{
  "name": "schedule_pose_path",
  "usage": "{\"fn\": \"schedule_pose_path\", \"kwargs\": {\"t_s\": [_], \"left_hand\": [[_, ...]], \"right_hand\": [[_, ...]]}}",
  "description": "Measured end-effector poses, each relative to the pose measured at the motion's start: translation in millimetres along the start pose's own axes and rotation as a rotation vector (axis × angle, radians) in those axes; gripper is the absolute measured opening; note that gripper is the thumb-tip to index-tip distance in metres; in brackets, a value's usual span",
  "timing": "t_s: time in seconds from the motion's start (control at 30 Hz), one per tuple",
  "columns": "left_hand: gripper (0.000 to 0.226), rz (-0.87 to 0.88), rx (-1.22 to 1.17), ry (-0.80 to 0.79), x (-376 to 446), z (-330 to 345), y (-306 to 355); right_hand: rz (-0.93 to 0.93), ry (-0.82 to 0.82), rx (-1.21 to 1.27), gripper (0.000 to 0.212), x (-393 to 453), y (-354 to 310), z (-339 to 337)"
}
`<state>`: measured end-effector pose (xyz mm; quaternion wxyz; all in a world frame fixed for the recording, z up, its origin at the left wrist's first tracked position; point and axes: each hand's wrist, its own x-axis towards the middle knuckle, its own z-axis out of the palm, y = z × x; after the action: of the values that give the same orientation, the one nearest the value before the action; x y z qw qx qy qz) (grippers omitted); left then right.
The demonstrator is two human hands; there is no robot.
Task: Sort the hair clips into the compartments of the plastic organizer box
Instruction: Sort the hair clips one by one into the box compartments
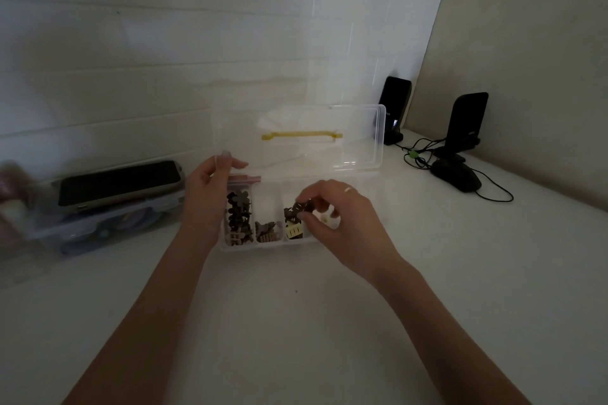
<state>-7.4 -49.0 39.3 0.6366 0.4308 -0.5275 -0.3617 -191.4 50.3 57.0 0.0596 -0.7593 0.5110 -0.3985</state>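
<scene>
In clear plastic box [269, 245], right hand [342, 217] pinching brown clip [304, 207]

Near half of surface [296, 322] is bare, wide room btwn the two forearms up to the organizer box [263, 245]. Box lid [362, 138] stands up behind compartments, blocks reach from far side. Left edge: clear storage box [98, 227] w/ dark device [118, 182] on top. Far right corner: two black stands [467, 122], mouse [455, 174] & cables [493, 197] strewn. Wall [164, 59] close behind.
</scene>
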Motion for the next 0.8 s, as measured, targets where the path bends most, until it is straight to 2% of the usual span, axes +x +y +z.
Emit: {"fn": "schedule_pose_path", "kwargs": {"t_s": [0.13, 0.27, 0.37, 0.47, 0.67, 0.73, 0.8], "left_hand": [[0.034, -0.016, -0.009, 0.005, -0.4, -0.2, -0.4], [0.034, -0.032, -0.006, 0.007, 2.0, 0.0, -2.2], [0.034, -0.042, 0.018, 0.006, 1.1, -0.7, -1.4], [0.034, -0.039, 0.017, 0.012, -1.0, 0.1, -0.5], [0.034, -0.042, 0.008, 0.022, 1.1, -0.5, -3.9], [0.035, -0.043, -0.007, 0.024, 0.9, -0.2, -4.8], [0.034, -0.047, -0.007, 0.027, -0.7, 1.4, -3.8]], "right_hand": [[0.014, -0.055, -0.04, 0.038, 7.7, 5.9, 6.9], [0.088, 0.072, -0.011, 0.029, -10.6, 20.8, -14.1], [0.236, 0.103, 0.05, 0.036, -33.2, 37.0, -39.9], [0.369, 0.023, 0.062, 0.037, -52.3, 47.6, -55.0], [0.466, -0.168, -0.091, 0.028, -76.5, 57.0, -52.1], [0.516, -0.319, -0.267, 0.047, -82.9, 55.2, -40.6], [0.448, -0.391, -0.329, 0.062, -85.9, 50.4, -29.1]]}}
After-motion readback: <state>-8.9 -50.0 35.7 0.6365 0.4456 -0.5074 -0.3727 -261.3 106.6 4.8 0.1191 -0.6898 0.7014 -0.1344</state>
